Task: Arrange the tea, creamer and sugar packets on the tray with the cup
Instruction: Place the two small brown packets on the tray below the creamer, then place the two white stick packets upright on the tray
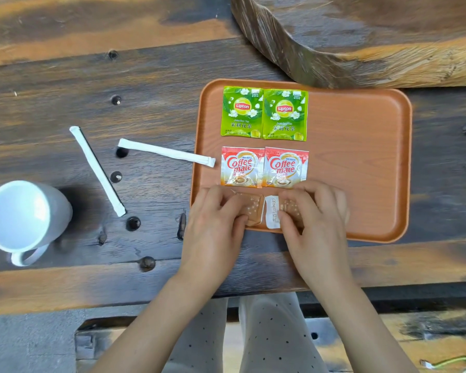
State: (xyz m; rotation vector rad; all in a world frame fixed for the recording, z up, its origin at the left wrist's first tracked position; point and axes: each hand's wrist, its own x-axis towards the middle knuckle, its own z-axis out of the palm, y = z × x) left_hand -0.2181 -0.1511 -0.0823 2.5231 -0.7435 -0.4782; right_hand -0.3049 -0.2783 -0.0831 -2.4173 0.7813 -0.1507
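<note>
An orange tray (361, 162) lies on the dark wooden table. Two green tea packets (264, 114) sit side by side at its far left. Below them lie two red-and-white creamer packets (264, 168). At the near edge, my left hand (215, 224) presses on one brown sugar packet (253, 211) and my right hand (312, 222) on another sugar packet (273, 214), fingers partly covering both. A white cup (22, 214) stands off the tray at the far left.
Two white paper-wrapped sticks lie on the table left of the tray: one slanted stick (97, 170) near the cup, the other stick (164, 152) with its tip over the tray's left rim. A thick raw-edged wooden slab (361, 36) rises behind the tray.
</note>
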